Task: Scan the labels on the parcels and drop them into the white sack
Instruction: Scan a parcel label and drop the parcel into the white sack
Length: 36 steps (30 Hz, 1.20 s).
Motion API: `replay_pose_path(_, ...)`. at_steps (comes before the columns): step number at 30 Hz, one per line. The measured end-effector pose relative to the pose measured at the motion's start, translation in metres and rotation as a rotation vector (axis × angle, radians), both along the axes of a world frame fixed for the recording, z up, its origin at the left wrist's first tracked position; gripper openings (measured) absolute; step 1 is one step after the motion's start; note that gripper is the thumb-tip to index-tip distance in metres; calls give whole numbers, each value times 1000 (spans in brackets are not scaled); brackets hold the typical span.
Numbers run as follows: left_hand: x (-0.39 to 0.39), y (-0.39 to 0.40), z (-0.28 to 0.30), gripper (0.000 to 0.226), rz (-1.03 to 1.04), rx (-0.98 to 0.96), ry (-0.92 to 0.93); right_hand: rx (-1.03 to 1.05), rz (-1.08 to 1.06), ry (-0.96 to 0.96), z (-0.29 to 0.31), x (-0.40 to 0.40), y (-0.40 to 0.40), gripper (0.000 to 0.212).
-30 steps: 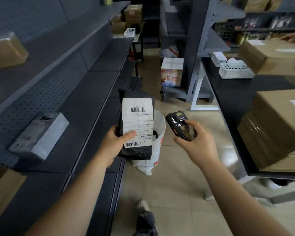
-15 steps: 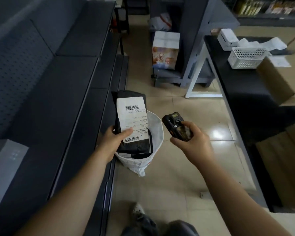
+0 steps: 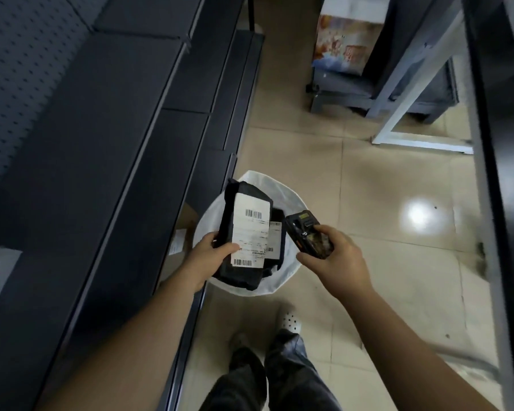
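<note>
Nearest, at six o'clock, stand the person's dark trouser legs [image 3: 267, 378] and a pale perforated clog [image 3: 291, 320] on the tiled floor [image 3: 353, 179]; half a second ago only the top of the shoe and a knee showed, so the gaze has tipped further down.

Just beyond, the left hand [image 3: 205, 262] grips the black parcel [image 3: 244, 244], thumb laid across the lower part of its white shipping label [image 3: 251, 234] and fingers curled behind. The parcel now hangs right over the open mouth of the white sack [image 3: 291, 200], label up, its lower end dipping past the near rim; earlier it was held up in front of the sack, more upright.

At three o'clock from the parcel, the right hand [image 3: 336, 256] clasps the handheld scanner [image 3: 309, 237], fingers wrapped round its lower body, its head pointing toward eleven o'clock. It has come in closer and now sits nearly against the parcel's right edge, over the sack's rim.

Inside the sack, under the held parcel, another dark parcel with a label [image 3: 275, 241] lies flat.

Along nine o'clock runs the dark metal shelving [image 3: 107, 143]. Farther off, at one o'clock, a printed carton [image 3: 346, 43] stands on a low grey base, and the black counter [image 3: 505, 143] edges the three o'clock side, its white basket and printer gone from view.
</note>
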<state>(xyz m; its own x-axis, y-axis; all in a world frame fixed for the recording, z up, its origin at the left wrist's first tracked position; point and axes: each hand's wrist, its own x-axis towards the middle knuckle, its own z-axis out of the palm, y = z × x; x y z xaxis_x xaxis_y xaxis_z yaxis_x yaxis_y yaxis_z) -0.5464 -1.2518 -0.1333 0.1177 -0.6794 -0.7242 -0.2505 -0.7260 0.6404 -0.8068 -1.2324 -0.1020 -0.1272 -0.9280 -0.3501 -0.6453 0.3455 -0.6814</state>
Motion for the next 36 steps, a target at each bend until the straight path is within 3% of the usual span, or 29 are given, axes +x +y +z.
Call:
replay_pose_path(5,-17,-19,-49,51,-102,54,-137,66,63,-10,-49,0,-30,68)
replay_pose_path(16,-11,-50,-165,48,-91,89,-412,147,18,-59,-139,29,-55,69)
replay_pose_path(24,-2,-76,-227,67,-228,122,-739,172,-37,17,-174,37,-62,67)
replay_pose_path(36,23,-71,-303,72,-101,90,-595,143,-39,39,-199,63,-58,67)
